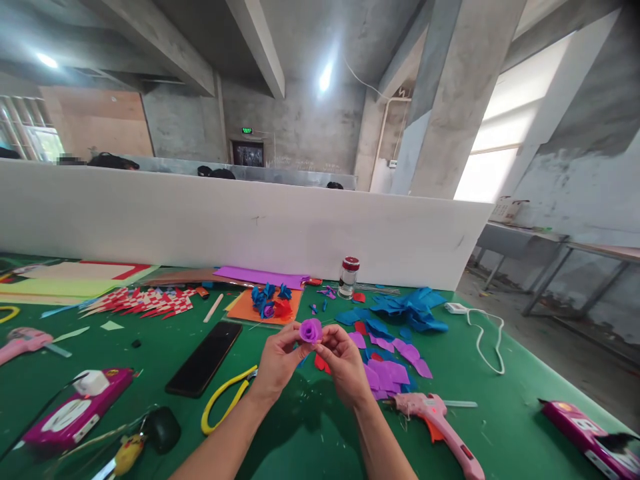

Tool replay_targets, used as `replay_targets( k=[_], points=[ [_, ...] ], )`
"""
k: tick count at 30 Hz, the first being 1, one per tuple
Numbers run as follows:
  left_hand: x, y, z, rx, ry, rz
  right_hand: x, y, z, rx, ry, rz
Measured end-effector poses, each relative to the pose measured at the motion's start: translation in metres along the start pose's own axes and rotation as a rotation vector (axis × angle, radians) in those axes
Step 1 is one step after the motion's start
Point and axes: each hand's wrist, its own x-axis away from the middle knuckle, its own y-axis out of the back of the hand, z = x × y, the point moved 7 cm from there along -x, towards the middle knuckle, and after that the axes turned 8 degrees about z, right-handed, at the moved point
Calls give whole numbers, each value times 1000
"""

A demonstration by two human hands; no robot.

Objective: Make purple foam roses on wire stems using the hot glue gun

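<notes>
Between both hands, above the green table, is a small purple paper flower (311, 330) with rolled petals. My left hand (281, 360) pinches it from the left, thumb and fingers closed at its base. From the right, my right hand (344, 360) also grips its lower edge with thumb and index finger. Purple paper petals (387, 375) lie on the table just right of my right hand, mixed with blue and red pieces. A pink glue gun (435, 417) rests near my right forearm. Yellow-handled scissors or pliers (220, 403) lie beside my left wrist, partly covered by it.
A black phone (205, 359) lies left of my hands. Finished blue and red paper flowers (273, 301) sit on an orange sheet behind them. A red-lidded jar (349, 279) stands before the white partition (250, 227). Power strips (80, 407) and a white cable (483, 333) lie toward the sides.
</notes>
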Motion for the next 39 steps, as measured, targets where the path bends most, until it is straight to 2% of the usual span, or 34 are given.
replay_targets(
  k=[8, 13, 24, 32, 39],
  points=[
    [-2, 0, 15, 88, 97, 6, 0, 1, 4, -14, -27, 18],
    [-2, 2, 25, 127, 144, -44, 1, 0, 7, 9, -8, -48],
    [-3, 3, 19, -14, 78, -90, -1, -2, 6, 6, 6, -105],
    [-3, 5, 13, -122, 14, -129, 2, -4, 10, 138, 71, -139],
    [0, 8, 21, -181, 0, -155, 5, -8, 11, 248, 97, -130]
  ],
)
